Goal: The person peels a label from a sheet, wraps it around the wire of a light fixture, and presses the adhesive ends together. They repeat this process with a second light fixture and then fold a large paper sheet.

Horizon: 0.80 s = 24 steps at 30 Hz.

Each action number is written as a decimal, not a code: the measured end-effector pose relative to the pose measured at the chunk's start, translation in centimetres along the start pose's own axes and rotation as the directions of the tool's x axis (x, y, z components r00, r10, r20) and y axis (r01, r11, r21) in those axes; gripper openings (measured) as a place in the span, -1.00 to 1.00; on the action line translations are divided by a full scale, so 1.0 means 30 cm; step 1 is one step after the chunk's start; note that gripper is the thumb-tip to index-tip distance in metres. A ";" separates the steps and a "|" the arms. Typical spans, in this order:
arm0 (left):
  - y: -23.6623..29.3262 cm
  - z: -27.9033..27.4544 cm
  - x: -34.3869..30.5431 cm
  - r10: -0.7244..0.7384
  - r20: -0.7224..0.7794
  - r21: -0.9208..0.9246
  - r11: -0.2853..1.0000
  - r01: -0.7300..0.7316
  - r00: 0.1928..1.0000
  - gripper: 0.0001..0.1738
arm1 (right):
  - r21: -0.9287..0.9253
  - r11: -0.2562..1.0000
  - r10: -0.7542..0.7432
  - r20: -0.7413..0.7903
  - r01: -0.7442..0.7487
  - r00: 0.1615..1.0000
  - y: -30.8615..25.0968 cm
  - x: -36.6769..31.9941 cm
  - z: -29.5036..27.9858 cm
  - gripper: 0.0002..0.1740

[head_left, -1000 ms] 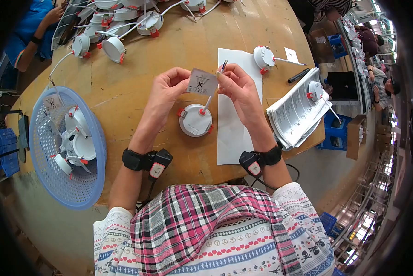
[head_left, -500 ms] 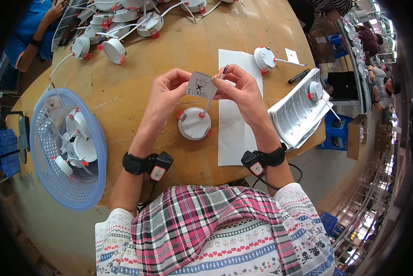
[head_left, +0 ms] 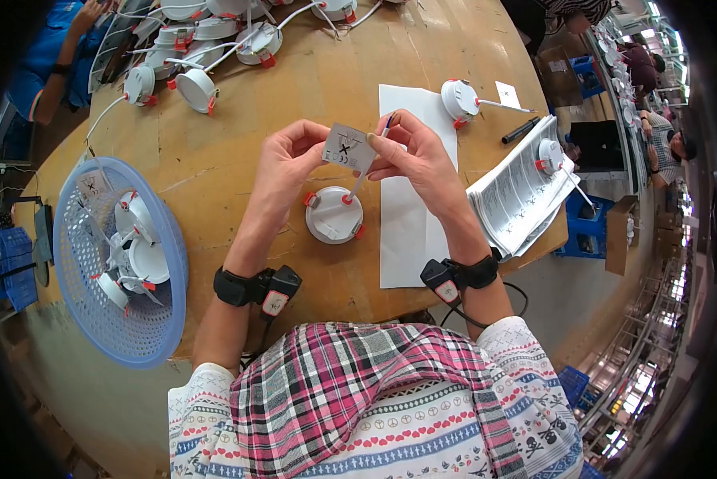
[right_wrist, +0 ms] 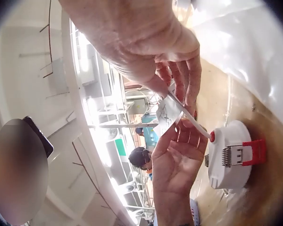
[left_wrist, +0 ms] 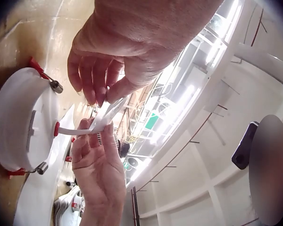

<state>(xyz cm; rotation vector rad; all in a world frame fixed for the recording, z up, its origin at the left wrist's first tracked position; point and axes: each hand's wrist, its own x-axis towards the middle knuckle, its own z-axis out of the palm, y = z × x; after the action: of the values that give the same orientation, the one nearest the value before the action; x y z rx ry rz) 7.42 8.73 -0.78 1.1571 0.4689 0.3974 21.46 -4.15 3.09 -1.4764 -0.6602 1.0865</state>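
Observation:
A small printed label point(head_left: 345, 147) with a crossed-out symbol is pinched at its left edge between the thumb and fingers of my left hand point(head_left: 288, 166). My right hand point(head_left: 424, 166) pinches the white cable point(head_left: 360, 180) close to its bare wire end, right at the label's right edge. That cable runs down to a round white downlight point(head_left: 334, 219) lying on the table with its back up, red-tipped spring clips at its sides. In the right wrist view the label point(right_wrist: 169, 113) lies against the cable point(right_wrist: 194, 123), between the fingertips of both hands.
A blue perforated basket point(head_left: 179, 271) holding several downlights stands at the left. More downlights point(head_left: 194, 86) are heaped at the back left. On the right are a white sheet point(head_left: 402, 231), a stack of printed leaflets point(head_left: 506, 199), a black marker point(head_left: 520, 131) and another downlight point(head_left: 459, 100).
The label has shifted slightly left and tilted between the hands. The cable's wire end sits a little lower at my right fingers. The downlight has slid slightly left in view.

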 end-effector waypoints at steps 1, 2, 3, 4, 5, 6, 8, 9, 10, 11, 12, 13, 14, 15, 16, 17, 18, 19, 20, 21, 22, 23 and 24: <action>0.000 0.000 0.000 0.001 -0.003 -0.001 1.000 -0.001 1.000 -0.89 | 0.002 1.000 0.002 0.011 -0.002 1.000 0.000 -0.001 0.000 -0.78; 0.000 -0.001 0.000 0.002 -0.006 -0.003 1.000 -0.002 1.000 -0.89 | 0.003 1.000 0.004 0.023 -0.004 1.000 0.000 -0.001 0.000 -0.78; 0.001 -0.002 0.000 -0.002 -0.012 0.003 1.000 0.002 1.000 -0.88 | 0.022 1.000 -0.002 0.029 0.002 1.000 0.003 0.000 0.001 -0.78; 0.002 -0.003 0.000 -0.006 -0.018 0.008 1.000 0.006 1.000 -0.88 | 0.041 0.999 -0.009 0.034 0.007 0.999 0.010 0.001 0.002 -0.79; 0.002 -0.004 0.000 -0.010 -0.023 0.014 1.000 0.010 1.000 -0.88 | 0.060 0.998 -0.014 0.039 0.012 0.999 0.015 0.002 0.003 -0.80; 0.002 -0.004 0.000 -0.008 -0.024 0.016 1.000 0.009 1.000 -0.88 | 0.058 0.998 -0.015 0.040 0.013 0.999 0.016 0.001 0.003 -0.79; 0.003 -0.002 0.000 -0.004 -0.026 0.020 1.000 0.005 1.000 -0.88 | 0.054 0.998 -0.016 0.043 0.014 0.999 0.017 0.000 0.004 -0.79; 0.001 -0.003 0.001 -0.006 -0.027 0.017 1.000 0.007 1.000 -0.88 | 0.040 0.999 -0.020 0.043 0.018 0.999 0.016 0.000 0.005 -0.78; -0.003 -0.006 0.002 -0.009 -0.028 0.013 1.000 0.009 1.000 -0.89 | 0.026 0.999 -0.024 0.044 0.023 0.999 0.013 -0.001 0.006 -0.78; -0.005 -0.008 0.002 -0.011 -0.029 0.010 1.000 0.011 1.000 -0.89 | 0.012 1.000 -0.027 0.045 0.027 0.999 0.011 -0.001 0.006 -0.78; -0.005 -0.010 0.003 -0.017 -0.031 0.009 1.000 0.017 0.999 -0.89 | 0.013 1.000 -0.024 0.038 0.023 0.999 0.010 -0.002 0.007 -0.77; -0.003 -0.012 0.003 -0.023 -0.033 0.007 1.000 0.024 0.999 -0.89 | 0.013 1.000 -0.020 0.032 0.019 0.999 0.009 -0.002 0.009 -0.77; -0.002 -0.014 0.003 -0.030 -0.036 0.005 1.000 0.030 0.999 -0.90 | 0.014 1.000 -0.015 0.027 0.015 1.000 0.008 -0.002 0.010 -0.76; -0.001 -0.015 0.003 -0.029 -0.034 0.002 1.000 0.030 0.999 -0.90 | -0.003 1.000 -0.017 0.023 0.017 1.000 0.006 -0.002 0.011 -0.77; -0.001 -0.017 0.002 -0.029 -0.032 -0.001 1.000 0.029 0.999 -0.90 | -0.020 1.000 -0.018 0.020 0.019 1.000 0.005 -0.001 0.012 -0.77; 0.001 -0.019 0.002 -0.029 -0.030 -0.004 1.000 0.029 0.999 -0.90 | -0.037 0.999 -0.020 0.016 0.021 1.000 0.004 0.000 0.013 -0.77; 0.002 -0.019 0.001 -0.025 -0.028 -0.007 1.000 0.025 0.999 -0.90 | -0.046 0.999 -0.025 0.016 0.026 1.000 0.005 0.001 0.014 -0.77; 0.004 -0.018 0.000 -0.022 -0.025 -0.010 1.000 0.022 0.999 -0.90 | -0.054 0.998 -0.031 0.016 0.031 0.999 0.005 0.002 0.014 -0.77; 0.006 -0.018 -0.001 -0.019 -0.024 -0.013 1.000 0.018 1.000 -0.90 | -0.063 0.997 -0.035 0.017 0.036 0.999 0.005 0.003 0.014 -0.78; 0.008 -0.018 -0.002 -0.022 -0.025 -0.011 1.000 0.021 0.999 -0.90 | -0.053 0.998 -0.036 0.016 0.037 0.999 0.005 0.004 0.014 -0.78; 0.010 -0.019 -0.003 -0.024 -0.027 -0.010 1.000 0.024 0.999 -0.90 | -0.043 0.998 -0.038 0.016 0.038 0.999 0.006 0.005 0.014 -0.78; 0.013 -0.020 -0.004 -0.026 -0.029 -0.009 1.000 0.026 0.999 -0.90 | -0.034 0.999 -0.039 0.017 0.039 0.999 0.007 0.006 0.015 -0.79; 0.017 -0.020 -0.006 -0.040 -0.028 -0.018 0.999 0.040 0.999 -0.89 | -0.027 0.999 -0.045 0.022 0.045 0.999 0.008 0.006 0.013 -0.79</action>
<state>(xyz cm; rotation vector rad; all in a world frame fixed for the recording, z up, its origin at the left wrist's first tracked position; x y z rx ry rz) 6.91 9.28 -0.49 1.1243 0.5116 0.3828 21.15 -3.87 2.82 -1.4684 -0.7230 1.0635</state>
